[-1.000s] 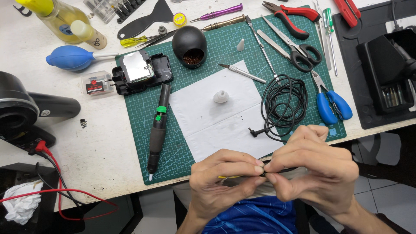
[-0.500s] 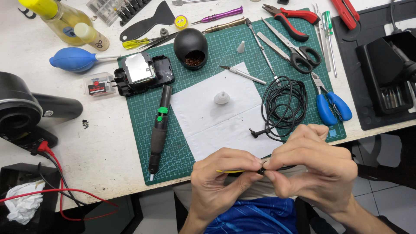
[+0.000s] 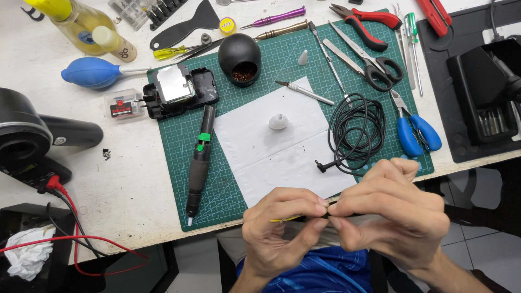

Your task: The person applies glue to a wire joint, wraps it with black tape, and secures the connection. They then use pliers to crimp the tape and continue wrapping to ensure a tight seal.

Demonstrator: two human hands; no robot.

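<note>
- Yellow wire (image 3: 285,219), thin and short, is pinched between the fingertips of the left hand (image 3: 279,230) and the right hand (image 3: 391,214), just off the near edge of the green mat (image 3: 217,190).
- Both hands have fingers closed tight on it, fingertips of the two hands touching; whatever sits at the pinch itself is hidden.
- On the mat lie a white sheet (image 3: 271,149), a black cable coil (image 3: 355,133) at its right, and a black pen-shaped tool (image 3: 199,163) at its left.
- Risk, as I judge it: the work is held over the lap, off the mat, so a slip would drop the wire to the floor.
- Pulling too hard could kink or snap it.
</note>
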